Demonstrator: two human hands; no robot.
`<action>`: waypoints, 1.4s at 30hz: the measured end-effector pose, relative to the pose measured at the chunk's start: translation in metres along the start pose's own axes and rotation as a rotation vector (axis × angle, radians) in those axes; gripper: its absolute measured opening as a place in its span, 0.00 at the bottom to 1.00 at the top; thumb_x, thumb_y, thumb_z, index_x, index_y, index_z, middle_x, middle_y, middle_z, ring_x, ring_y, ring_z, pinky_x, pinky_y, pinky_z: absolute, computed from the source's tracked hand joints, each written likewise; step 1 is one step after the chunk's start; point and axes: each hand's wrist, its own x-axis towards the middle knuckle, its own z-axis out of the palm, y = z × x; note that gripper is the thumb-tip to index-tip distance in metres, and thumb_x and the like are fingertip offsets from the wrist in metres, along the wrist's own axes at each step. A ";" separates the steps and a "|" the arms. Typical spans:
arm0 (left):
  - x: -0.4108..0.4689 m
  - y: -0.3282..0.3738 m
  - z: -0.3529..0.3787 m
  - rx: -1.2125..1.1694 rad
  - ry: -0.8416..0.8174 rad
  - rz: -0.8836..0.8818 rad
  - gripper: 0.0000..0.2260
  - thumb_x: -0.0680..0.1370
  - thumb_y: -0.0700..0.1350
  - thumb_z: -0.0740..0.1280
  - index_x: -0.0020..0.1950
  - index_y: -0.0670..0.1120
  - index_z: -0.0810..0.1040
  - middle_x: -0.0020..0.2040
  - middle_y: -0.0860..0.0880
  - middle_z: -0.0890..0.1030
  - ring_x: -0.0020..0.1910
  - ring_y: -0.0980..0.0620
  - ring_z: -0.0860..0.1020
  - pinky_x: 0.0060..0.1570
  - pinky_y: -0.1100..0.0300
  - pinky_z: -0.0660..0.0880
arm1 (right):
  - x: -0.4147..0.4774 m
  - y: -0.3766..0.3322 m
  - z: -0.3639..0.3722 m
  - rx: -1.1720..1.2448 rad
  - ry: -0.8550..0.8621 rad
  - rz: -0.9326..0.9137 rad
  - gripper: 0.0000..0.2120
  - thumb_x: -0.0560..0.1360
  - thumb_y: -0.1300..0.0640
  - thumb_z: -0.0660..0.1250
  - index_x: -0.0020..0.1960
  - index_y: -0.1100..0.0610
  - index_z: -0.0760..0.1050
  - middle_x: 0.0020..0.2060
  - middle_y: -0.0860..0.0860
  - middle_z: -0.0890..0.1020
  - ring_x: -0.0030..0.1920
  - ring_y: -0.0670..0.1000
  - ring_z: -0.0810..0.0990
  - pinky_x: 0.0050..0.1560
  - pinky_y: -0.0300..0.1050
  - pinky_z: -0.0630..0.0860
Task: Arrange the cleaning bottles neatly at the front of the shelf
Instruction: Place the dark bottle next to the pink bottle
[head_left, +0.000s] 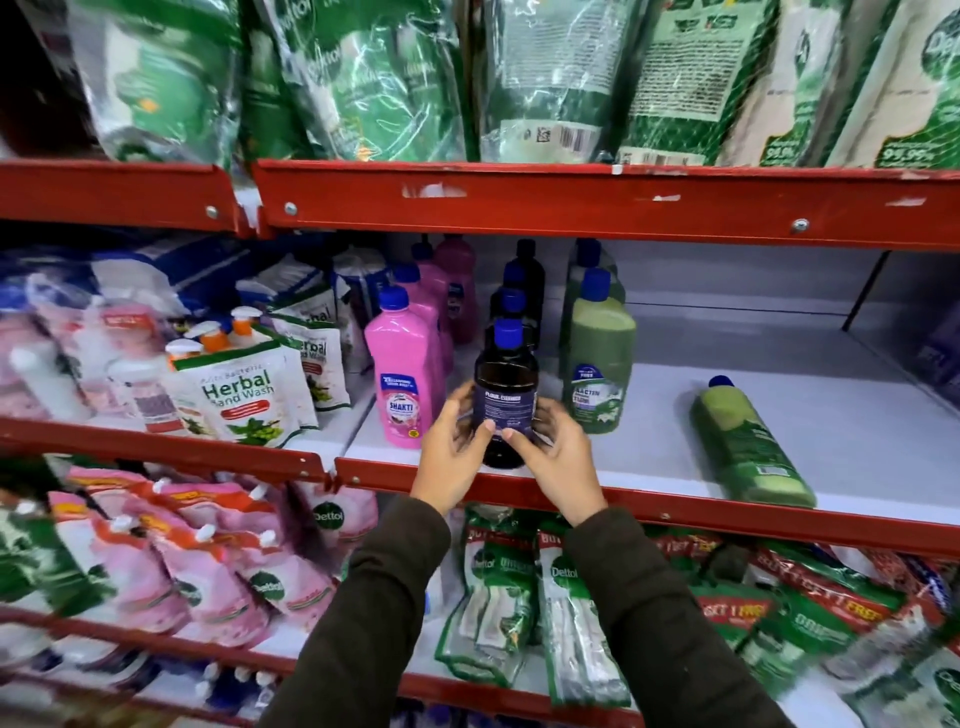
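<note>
A dark floor-cleaner bottle with a blue cap stands upright at the front of the middle shelf. My left hand grips its left side and my right hand grips its right side. More dark bottles line up behind it. To its left stands a row of pink bottles with blue caps. To its right stands a row of green bottles. Another green bottle lies on its side farther right on the shelf.
Herbal hand wash pouches fill the shelf section to the left. Green refill packs crowd the shelf above, and pink and green Dettol pouches the shelf below. A red front lip edges the middle shelf.
</note>
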 end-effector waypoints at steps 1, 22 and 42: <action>0.000 -0.001 0.000 0.002 0.002 0.008 0.20 0.81 0.37 0.62 0.73 0.47 0.67 0.66 0.48 0.77 0.66 0.54 0.76 0.67 0.63 0.72 | 0.000 0.001 0.000 0.003 0.003 0.002 0.21 0.73 0.62 0.75 0.64 0.61 0.75 0.57 0.54 0.84 0.58 0.51 0.83 0.57 0.35 0.78; 0.006 -0.005 0.002 0.160 -0.038 -0.042 0.24 0.76 0.36 0.68 0.65 0.53 0.62 0.64 0.48 0.75 0.65 0.49 0.75 0.69 0.44 0.72 | 0.009 0.005 -0.010 -0.134 -0.198 0.046 0.26 0.77 0.70 0.65 0.73 0.62 0.65 0.64 0.55 0.78 0.64 0.49 0.77 0.60 0.27 0.74; -0.024 0.045 0.112 0.206 0.062 0.294 0.15 0.78 0.40 0.65 0.65 0.48 0.74 0.55 0.50 0.74 0.41 0.56 0.74 0.42 0.72 0.71 | -0.018 -0.007 -0.156 -0.724 0.548 0.143 0.12 0.80 0.59 0.61 0.60 0.58 0.77 0.60 0.60 0.78 0.65 0.61 0.71 0.67 0.55 0.58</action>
